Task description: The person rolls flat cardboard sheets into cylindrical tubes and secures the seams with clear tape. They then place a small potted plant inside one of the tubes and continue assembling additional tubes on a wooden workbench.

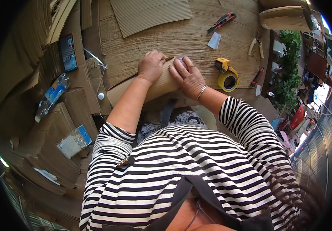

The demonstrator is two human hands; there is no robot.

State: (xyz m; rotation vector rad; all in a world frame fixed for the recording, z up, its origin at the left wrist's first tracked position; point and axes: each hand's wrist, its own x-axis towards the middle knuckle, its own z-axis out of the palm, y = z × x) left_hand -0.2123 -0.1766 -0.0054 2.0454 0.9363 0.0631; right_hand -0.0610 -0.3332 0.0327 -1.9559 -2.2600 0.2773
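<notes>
Head view: Two bare hands met on a folded-looking strip of tan cardboard (165,84).
Cardboard's place: Centre of the frame, along the near edge of a wooden bench (200,42).
Left hand (151,66): Fingers curled at the strip's far edge; their tips were hidden, so a pinch could not be confirmed.
Right hand (188,76): Fingers fanned over the strip and a small whitish patch (181,61); whether they gripped could not be told.
Heft: Probably light, easily shifted by one hand.
Stiffness: Likely firm lengthwise, yielding across a crease.
Surface: Looked dry and matt, with little apparent risk of slipping.
Weak spot: Edges seemed liable to crush under hard pressure.
Best hold: Both long edges, palms spread wide.
Nearby: A yellow tape dispenser (223,64) right of centre; a utility knife (221,22) upper right.
</notes>
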